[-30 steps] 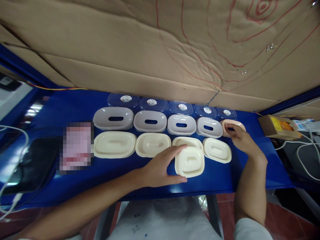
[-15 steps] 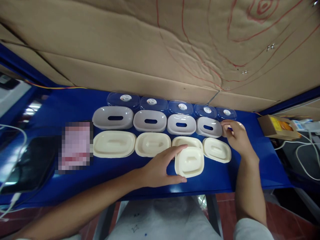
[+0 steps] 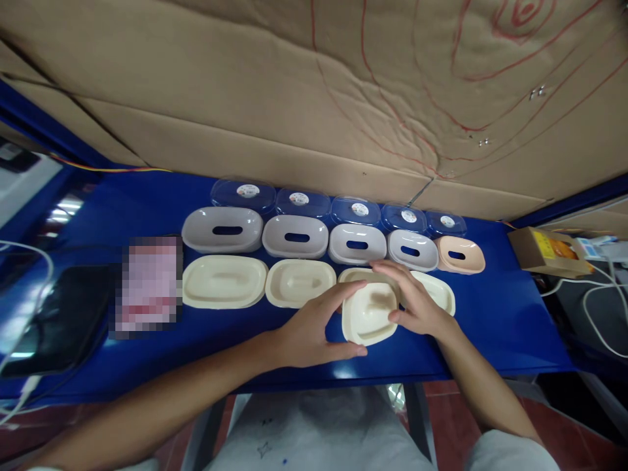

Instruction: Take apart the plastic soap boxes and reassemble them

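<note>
My left hand holds the left edge of a small cream tray, thumb and fingers spread around it near the front of the table. Over the tray's right side is my right hand, fingers apart, thumb tip by its rim; contact is unclear. Behind the held tray, another cream tray is partly covered. A further cream tray lies partly behind my right hand. Two larger cream trays sit to the left. At the right end of the row behind stands a peach slotted container.
Grey slotted containers form a row, with clear labelled lids behind them. A cardboard wall rises at the back. A carton and cables are at right; a dark device and a blurred pink item are at left.
My right hand has left the peach container at the far right and moved left and nearer to the small cream tray. My left hand stays on that tray, which has shifted slightly.
</note>
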`<state>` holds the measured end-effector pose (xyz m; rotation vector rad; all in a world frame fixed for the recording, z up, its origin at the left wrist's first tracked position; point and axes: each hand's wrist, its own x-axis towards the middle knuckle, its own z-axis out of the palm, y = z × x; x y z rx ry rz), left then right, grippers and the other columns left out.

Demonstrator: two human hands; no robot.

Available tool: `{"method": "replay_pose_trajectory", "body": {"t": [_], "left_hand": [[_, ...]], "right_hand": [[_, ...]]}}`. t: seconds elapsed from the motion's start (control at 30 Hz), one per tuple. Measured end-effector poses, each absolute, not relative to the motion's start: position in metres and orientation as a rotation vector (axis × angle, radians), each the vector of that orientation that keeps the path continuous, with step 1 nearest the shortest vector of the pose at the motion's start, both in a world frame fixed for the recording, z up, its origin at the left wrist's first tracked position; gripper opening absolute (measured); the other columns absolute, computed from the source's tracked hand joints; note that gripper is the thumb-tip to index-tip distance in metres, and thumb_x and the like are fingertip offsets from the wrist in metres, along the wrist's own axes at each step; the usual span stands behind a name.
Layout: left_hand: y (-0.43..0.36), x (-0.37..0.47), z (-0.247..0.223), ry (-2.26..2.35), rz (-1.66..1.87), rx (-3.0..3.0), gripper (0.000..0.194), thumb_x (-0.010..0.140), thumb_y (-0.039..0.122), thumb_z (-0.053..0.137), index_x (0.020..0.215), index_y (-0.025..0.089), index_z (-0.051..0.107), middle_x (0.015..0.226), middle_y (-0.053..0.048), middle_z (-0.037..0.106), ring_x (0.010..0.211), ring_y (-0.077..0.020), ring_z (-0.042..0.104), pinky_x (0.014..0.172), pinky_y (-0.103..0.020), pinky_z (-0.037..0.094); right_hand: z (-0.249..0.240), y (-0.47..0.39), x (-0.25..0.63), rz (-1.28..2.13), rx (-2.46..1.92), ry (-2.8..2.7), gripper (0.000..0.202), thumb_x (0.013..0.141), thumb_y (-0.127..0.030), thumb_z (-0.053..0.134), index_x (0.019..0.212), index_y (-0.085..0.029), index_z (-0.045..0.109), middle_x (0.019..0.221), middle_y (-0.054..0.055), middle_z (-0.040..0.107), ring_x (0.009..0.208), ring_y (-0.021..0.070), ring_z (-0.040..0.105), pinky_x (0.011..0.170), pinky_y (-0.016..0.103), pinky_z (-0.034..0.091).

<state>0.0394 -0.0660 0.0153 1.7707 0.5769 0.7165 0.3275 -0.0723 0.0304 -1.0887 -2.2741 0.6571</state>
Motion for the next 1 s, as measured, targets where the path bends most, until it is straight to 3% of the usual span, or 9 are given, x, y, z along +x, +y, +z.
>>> {"method": "replay_pose_trajectory", "body": {"t": [0.1,0.2,0.37,0.5,0.73,1.0], "left_hand": [[-0.065,0.039,0.013,0.581,0.749,1.782,0.101,0.084,0.049,0.093,0.167,0.033,0.04,0.166,-0.013,0.053,0.15,-0.0403,0.055,0.123,-0.061,0.047],[-0.064,0.039,0.011,0.541,0.814,1.802,0.102,0.085,0.047,0.094,0.169,0.036,0.036,0.168,-0.012,0.052,0.151,-0.0387,0.054,0.126,-0.059,0.045],[-0.065,0.037,0.01,0.531,0.827,1.831,0.104,0.085,0.049,0.094,0.169,0.038,0.034,0.166,-0.011,0.054,0.148,-0.0373,0.057,0.124,-0.056,0.048],[-0.066,0.036,0.008,0.567,0.808,1.829,0.105,0.083,0.054,0.095,0.168,0.035,0.037,0.164,-0.013,0.056,0.146,-0.0389,0.059,0.123,-0.057,0.049],[-0.067,0.038,0.001,0.552,0.786,1.883,0.102,0.086,0.053,0.092,0.169,0.037,0.036,0.162,-0.013,0.057,0.145,-0.0392,0.06,0.123,-0.059,0.05],[-0.065,0.037,0.003,0.619,0.786,1.881,0.102,0.089,0.053,0.089,0.171,0.037,0.032,0.169,-0.013,0.05,0.153,-0.0404,0.052,0.128,-0.062,0.043]], "right_hand": [[0.036,-0.077,0.321,0.668,-1.083,-2.305,0.103,0.087,-0.082,0.07,0.17,-0.033,0.032,0.162,0.016,0.055,0.148,0.0407,0.055,0.118,0.058,0.051],[0.042,-0.08,0.318,0.651,-1.128,-2.35,0.105,0.087,-0.069,0.082,0.171,-0.034,0.029,0.165,0.016,0.053,0.149,0.0402,0.055,0.119,0.059,0.05],[0.05,-0.079,0.316,0.735,-1.102,-2.396,0.098,0.092,-0.058,0.082,0.172,-0.036,0.028,0.163,0.013,0.056,0.147,0.0362,0.057,0.119,0.056,0.051],[0.053,-0.079,0.318,0.894,-1.057,-2.398,0.114,0.085,-0.061,0.087,0.174,-0.035,0.021,0.171,0.013,0.048,0.155,0.0358,0.05,0.123,0.053,0.05],[0.05,-0.086,0.318,0.866,-1.224,-2.473,0.137,0.076,-0.06,0.095,0.177,-0.034,0.007,0.176,0.016,0.037,0.159,0.0422,0.042,0.125,0.061,0.046],[0.047,-0.085,0.316,0.714,-1.216,-2.443,0.123,0.083,-0.056,0.09,0.176,-0.033,0.012,0.171,0.017,0.045,0.155,0.043,0.047,0.123,0.065,0.046]]}}
